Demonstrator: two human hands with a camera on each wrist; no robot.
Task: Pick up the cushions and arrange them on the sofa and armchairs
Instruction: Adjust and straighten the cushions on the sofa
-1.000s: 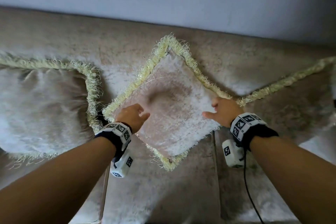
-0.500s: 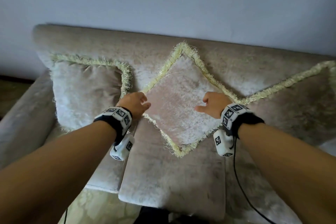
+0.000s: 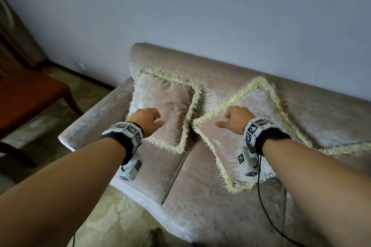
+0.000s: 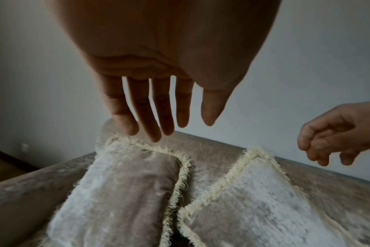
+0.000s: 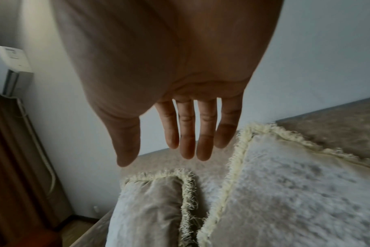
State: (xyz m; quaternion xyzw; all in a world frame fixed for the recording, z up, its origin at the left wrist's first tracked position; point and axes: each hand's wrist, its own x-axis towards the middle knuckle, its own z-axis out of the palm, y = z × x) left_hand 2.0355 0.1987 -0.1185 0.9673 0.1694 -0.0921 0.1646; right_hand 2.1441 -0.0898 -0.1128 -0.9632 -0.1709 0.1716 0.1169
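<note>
A beige velvet sofa (image 3: 200,196) holds three fringed cushions. The left cushion (image 3: 166,104) (image 4: 120,192) (image 5: 150,208) leans at the armrest end. The middle cushion (image 3: 220,146) (image 4: 254,208) (image 5: 296,192) stands on a corner like a diamond against the backrest. Only the fringed edge of a third cushion (image 3: 341,149) shows at the far right. My left hand (image 3: 149,119) (image 4: 158,117) hovers over the left cushion, fingers straight and empty. My right hand (image 3: 234,118) (image 5: 180,142) hangs above the middle cushion, fingers relaxed, touching nothing.
A wooden chair (image 3: 30,94) with a reddish seat stands left of the sofa on a patterned floor (image 3: 120,226). The sofa's back is against a pale wall (image 3: 220,16). A black cable (image 3: 267,206) trails from my right wrist. A white appliance (image 5: 8,66) stands in the left corner.
Both hands have come off the middle cushion and drawn back. The view has swung left, and my left hand is now over the left cushion.
</note>
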